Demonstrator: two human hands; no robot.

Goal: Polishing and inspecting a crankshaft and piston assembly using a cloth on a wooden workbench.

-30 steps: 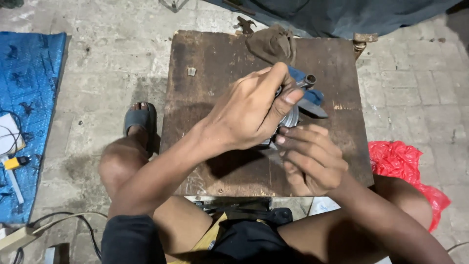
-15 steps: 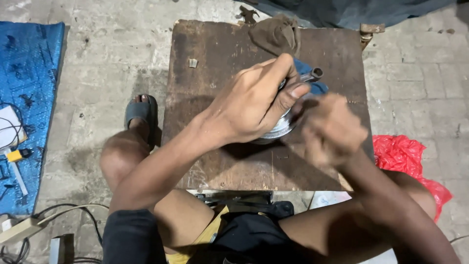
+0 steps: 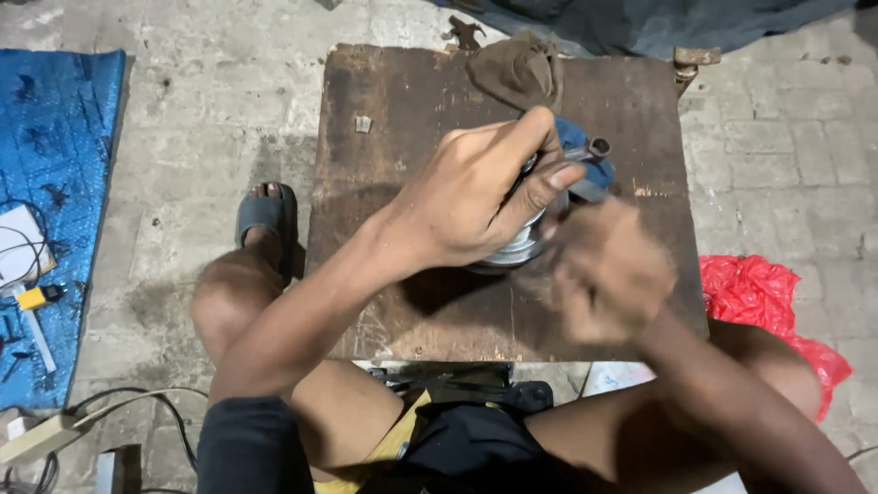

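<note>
My left hand grips a round silvery metal part from above and presses it onto the dark wooden board. A blue-handled tool with a metal socket end lies just past my left fingers. My right hand is blurred by motion beside the metal part, fingers curled; whether it holds anything is not visible. A brown rag lies at the board's far edge.
A blue mat with small tools and wires lies on the paved floor at left. A red plastic bag sits at right. My sandalled foot rests left of the board. A power strip lies bottom left.
My right hand has pulled back from the metal part toward me and is now blurred. My left hand keeps its grip on the part.
</note>
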